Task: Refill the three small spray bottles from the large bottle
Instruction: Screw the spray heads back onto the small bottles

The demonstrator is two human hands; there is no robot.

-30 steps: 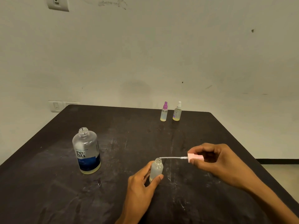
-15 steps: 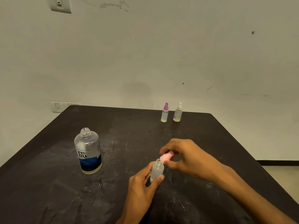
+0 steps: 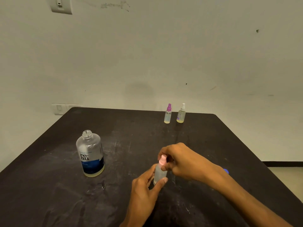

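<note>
— On the near middle of the bench (image 3: pixel 213 145), item one: small spray bottle (image 3: pixel 159 173), upright, left hand (image 3: pixel 144 192) holding its body with thumb and fingers curled round it. Right hand (image 3: pixel 182 161) pinches the pink sprayer cap (image 3: pixel 163 159), which sits on the neck.

— Screwed tight?

— Cannot tell. My guess is the cap is being fitted, so this bottle looks filled and about to be closed.

— Item two?

— Large bottle (image 3: pixel 91 154), uncapped, upright, well to the left, blue label, only a shallow pale layer at the bottom. Its own cap is not in view.

— And the other two?

— Purple-capped spray bottle (image 3: pixel 167 114) and white-capped spray bottle (image 3: pixel 181 114), side by side at the far edge, both capped, each showing a little yellowish liquid low down. Whether those are already refilled, I can't judge; if not, two remain.

— Surface, room?

— Dark bench, scuffed, pale streaks and smears. Plain off-white wall (image 3: pixel 147 54) behind, marked in spots; one switch plate (image 3: pixel 61 4) high up, another socket plate (image 3: pixel 59 108) just behind the far left corner. Something small and blue (image 3: pixel 226 170) beside the right forearm, unidentified.
</note>
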